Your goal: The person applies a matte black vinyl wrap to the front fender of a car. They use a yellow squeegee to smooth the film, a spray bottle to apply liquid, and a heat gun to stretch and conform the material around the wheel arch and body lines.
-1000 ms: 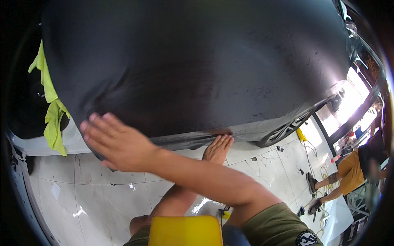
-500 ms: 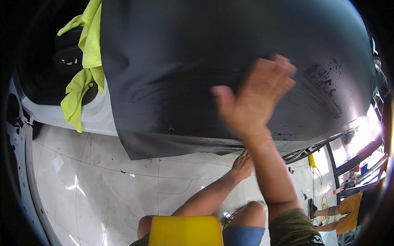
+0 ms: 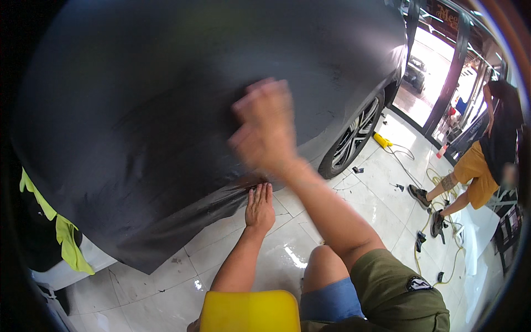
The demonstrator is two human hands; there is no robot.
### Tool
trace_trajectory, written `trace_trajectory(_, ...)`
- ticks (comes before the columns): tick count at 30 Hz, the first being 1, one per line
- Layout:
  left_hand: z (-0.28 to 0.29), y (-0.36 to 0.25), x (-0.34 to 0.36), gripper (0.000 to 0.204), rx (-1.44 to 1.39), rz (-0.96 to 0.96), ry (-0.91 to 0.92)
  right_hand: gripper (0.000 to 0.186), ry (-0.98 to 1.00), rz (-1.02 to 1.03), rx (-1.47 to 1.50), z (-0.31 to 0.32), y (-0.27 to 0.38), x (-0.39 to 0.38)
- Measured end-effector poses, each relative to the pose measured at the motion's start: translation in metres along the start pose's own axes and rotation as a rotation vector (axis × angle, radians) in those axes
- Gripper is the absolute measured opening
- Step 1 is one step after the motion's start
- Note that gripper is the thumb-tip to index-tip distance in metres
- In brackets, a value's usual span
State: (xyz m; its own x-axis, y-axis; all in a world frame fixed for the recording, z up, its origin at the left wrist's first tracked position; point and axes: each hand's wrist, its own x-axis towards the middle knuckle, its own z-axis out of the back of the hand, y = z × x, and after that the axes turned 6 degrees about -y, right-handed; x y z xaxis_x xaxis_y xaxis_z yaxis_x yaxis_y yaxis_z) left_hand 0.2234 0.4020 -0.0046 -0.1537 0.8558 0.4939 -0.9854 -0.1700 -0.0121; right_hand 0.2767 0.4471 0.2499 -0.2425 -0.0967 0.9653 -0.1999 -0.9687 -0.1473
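A wide sheet of dark matte film [image 3: 166, 99] lies over the car's curved body panel and drapes below its lower edge. My right hand [image 3: 268, 127] is over the middle of the sheet, blurred by motion, with its thumb apart from the fingers. I cannot tell how firmly it touches the film. Lower down, my left hand [image 3: 260, 207] lies with straight fingers against the film's hanging lower edge. Neither hand shows anything held. Wrinkles run through the film left of the hands.
A yellow flat piece [image 3: 251, 312] fills the bottom centre. Lime-green cloths [image 3: 67, 243] hang at the left. A car wheel [image 3: 354, 130] is to the right, near a yellow tool [image 3: 381, 139] and cords on the tiled floor. Another person [image 3: 478, 160] stands farther right.
The view has swung right, bringing the wheel and the other person more into sight. My right hand has shifted over the film, nearer my left hand, which stays at the lower edge.
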Motion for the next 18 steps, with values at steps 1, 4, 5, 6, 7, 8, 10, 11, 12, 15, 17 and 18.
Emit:
trace_trajectory(1,-0.001,-0.018,0.003,0.06,-0.025,-0.01,-0.019,0.047,-0.219,-0.251,-0.087,0.01,-0.067,-0.012)
trace_trajectory(4,-0.003,-0.04,-0.002,0.063,-0.096,0.008,0.023,0.06,-0.337,-0.485,-0.408,-0.013,-0.079,-0.049)
trace_trajectory(5,0.001,-0.033,0.001,0.064,-0.105,0.047,0.028,0.072,-0.081,-0.484,-0.367,-0.021,-0.032,-0.047)
trace_trajectory(6,0.008,-0.035,0.003,0.065,-0.098,-0.094,-0.09,0.076,0.085,-0.46,-0.187,-0.017,0.01,-0.052)
trace_trajectory(7,-0.028,0.005,-0.01,0.064,0.015,-0.04,-0.158,0.076,0.245,-0.342,0.018,-0.023,0.056,-0.04)
trace_trajectory(8,-0.028,-0.023,-0.006,0.064,0.041,-0.058,-0.112,0.074,0.208,-0.238,0.105,-0.024,0.06,-0.074)
trace_trajectory(10,-0.024,-0.027,-0.005,0.07,0.125,-0.019,0.015,0.069,0.332,-0.071,0.286,0.014,0.065,-0.079)
trace_trajectory(11,-0.018,-0.023,-0.009,0.068,0.162,-0.072,-0.112,0.066,0.409,-0.126,0.525,0.035,0.058,-0.085)
trace_trajectory(12,-0.001,-0.019,-0.013,0.067,0.203,-0.121,-0.247,0.063,0.485,-0.168,0.766,0.059,0.051,-0.086)
trace_trajectory(15,0.054,-0.049,0.013,0.069,0.075,0.104,0.214,0.054,0.291,-0.403,1.106,0.202,0.0,-0.05)
trace_trajectory(17,0.058,-0.06,0.021,0.073,0.008,0.206,0.424,0.045,0.174,-0.185,1.175,0.252,0.004,-0.021)
trace_trajectory(18,0.042,-0.042,0.009,0.074,0.016,0.19,0.337,0.038,0.081,-0.042,1.164,0.261,0.015,-0.01)
